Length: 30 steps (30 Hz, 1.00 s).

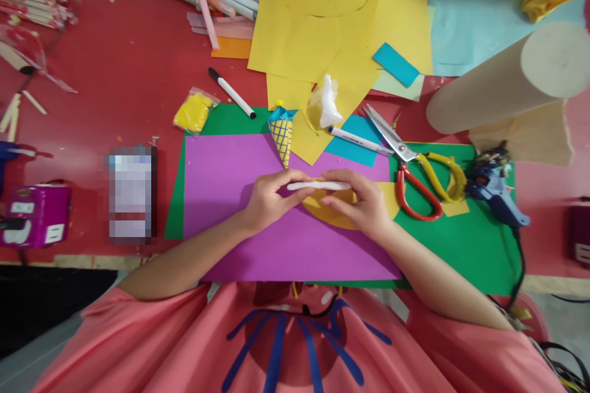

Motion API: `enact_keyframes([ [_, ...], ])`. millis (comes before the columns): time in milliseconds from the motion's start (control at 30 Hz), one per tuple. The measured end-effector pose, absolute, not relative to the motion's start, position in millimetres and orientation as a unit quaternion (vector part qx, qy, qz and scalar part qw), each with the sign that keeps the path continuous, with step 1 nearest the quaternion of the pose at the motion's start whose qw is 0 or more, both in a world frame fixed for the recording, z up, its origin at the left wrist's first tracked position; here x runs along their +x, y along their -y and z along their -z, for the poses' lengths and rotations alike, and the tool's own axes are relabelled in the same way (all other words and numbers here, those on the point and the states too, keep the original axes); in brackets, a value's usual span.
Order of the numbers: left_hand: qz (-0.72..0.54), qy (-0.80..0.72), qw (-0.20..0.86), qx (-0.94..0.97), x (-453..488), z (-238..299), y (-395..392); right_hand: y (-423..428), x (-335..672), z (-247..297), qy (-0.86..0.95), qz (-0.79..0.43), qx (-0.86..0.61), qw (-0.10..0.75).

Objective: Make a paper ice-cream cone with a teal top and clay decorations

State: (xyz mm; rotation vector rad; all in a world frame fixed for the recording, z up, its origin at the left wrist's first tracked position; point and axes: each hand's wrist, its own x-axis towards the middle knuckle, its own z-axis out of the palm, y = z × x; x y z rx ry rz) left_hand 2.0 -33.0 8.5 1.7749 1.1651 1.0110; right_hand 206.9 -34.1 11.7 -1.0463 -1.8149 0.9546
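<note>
My left hand (273, 198) and my right hand (365, 199) pinch the two ends of a thin white roll (319, 185), probably modelling clay. The roll lies level between thumbs and fingers. Just beneath it, a yellow-orange rounded paper piece (338, 215) rests on the purple sheet (230, 245). Beyond my left hand is a small paper cone (281, 135), yellow with blue criss-cross lines, a blue top and a yellow ball. A plastic bag of white clay (328, 101) and a capped marker (359, 140) lie past my right hand.
Large scissors (403, 152) with red and yellow handles lie at the right, beside a blue glue gun (498, 190) and a thick cardboard tube (502, 80). Yellow clay (194, 112) in a bag and another marker (232, 93) are at left. Yellow sheets (322, 31) cover the back.
</note>
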Motion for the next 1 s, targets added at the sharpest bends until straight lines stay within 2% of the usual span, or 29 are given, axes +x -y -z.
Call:
enact_keyframes([
  [433,-0.408,-0.413,0.334,0.743,3.0,-11.2,32.6,35.9,206.5,-11.0,0.712,-0.384,-0.435,0.396],
  [700,-0.383,-0.406,0.379,0.738,4.3,-15.1,31.7,33.7,205.4,-11.4,0.718,-0.386,-0.412,0.407],
  [1000,-0.413,-0.385,0.279,0.777,2.0,-13.2,31.5,33.9,208.5,-12.9,0.713,-0.423,-0.397,0.394],
])
